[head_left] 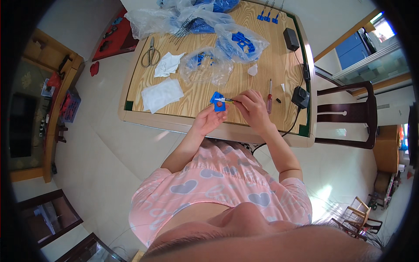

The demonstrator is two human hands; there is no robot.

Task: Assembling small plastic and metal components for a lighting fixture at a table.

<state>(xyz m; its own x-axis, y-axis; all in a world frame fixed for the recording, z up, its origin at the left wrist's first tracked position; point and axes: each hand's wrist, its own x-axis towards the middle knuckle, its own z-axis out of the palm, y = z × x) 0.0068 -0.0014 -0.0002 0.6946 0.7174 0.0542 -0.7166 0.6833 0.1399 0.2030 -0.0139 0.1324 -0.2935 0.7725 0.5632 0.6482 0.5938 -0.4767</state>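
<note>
My left hand is closed around the lower part of a small blue plastic piece, which has a reddish-brown patch in its middle. Pinched in my right hand is a small slim tube with a white pointed nozzle. The nozzle lies over the upper part of the blue piece; whether it touches cannot be made out. Both hands are above the near edge of the wooden table. To the right of my right hand lies a screwdriver with a reddish clear handle.
Left on the table are scissors, a crumpled tissue and flat white sheets. Clear bags with blue parts fill the back. Blue pieces on wires lie far right. A black box trails a cable near the right edge.
</note>
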